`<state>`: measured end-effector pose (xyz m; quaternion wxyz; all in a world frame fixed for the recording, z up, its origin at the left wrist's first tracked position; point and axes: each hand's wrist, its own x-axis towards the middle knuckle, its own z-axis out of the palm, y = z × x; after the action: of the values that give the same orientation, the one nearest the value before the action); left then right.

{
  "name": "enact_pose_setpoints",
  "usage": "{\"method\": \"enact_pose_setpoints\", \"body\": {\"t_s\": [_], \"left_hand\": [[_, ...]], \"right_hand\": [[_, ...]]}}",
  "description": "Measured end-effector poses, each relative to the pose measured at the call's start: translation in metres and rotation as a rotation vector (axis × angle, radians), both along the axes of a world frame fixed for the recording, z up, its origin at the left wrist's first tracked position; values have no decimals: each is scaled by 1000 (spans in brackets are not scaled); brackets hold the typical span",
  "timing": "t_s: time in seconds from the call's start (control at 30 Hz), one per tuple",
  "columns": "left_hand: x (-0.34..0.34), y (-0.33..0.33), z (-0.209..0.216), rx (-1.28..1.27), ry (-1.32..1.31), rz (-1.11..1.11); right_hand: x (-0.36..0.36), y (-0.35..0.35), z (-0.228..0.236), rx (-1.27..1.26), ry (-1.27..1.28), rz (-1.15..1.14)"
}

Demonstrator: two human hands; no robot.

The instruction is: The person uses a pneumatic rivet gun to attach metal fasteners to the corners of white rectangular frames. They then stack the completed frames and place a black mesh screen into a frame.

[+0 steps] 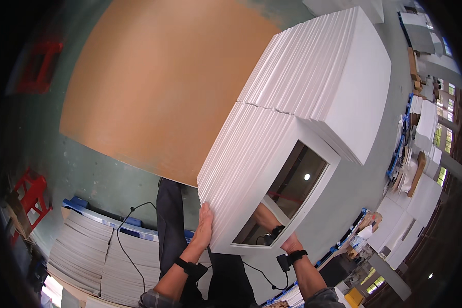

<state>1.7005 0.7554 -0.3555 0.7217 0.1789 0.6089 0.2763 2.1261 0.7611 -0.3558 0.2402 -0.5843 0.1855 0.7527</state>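
Note:
A stack of white panels (251,149) stands in front of me, its edges showing as many thin lines. On its upper face is a white-framed panel (318,184) with a dark, mirror-like pane (296,177) that reflects an arm and a lamp. My left hand (204,226) rests against the stack's near left edge, fingers stretched out along it. At the opposite, near right edge of the framed panel, my right hand (291,243) touches its side. The right hand's fingers are mostly hidden by the panel. Both wrists wear black bands.
A second white stack (364,87) adjoins farther off. A large brown board (164,87) lies left of both stacks. Red stools (32,197) stand at the left. Grey panel stacks (82,251) on a blue pallet lie lower left. A black cable (119,238) hangs near my legs.

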Motion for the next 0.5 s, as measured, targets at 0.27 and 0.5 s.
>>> {"method": "enact_pose_setpoints", "body": {"t_s": [0.27, 0.5], "left_hand": [[-18, 45, 73, 331, 217, -122], [-4, 50, 76, 321, 223, -105]], "right_hand": [[-101, 114, 91, 168, -351, 169], [-103, 128, 97, 255, -303, 207]]}}
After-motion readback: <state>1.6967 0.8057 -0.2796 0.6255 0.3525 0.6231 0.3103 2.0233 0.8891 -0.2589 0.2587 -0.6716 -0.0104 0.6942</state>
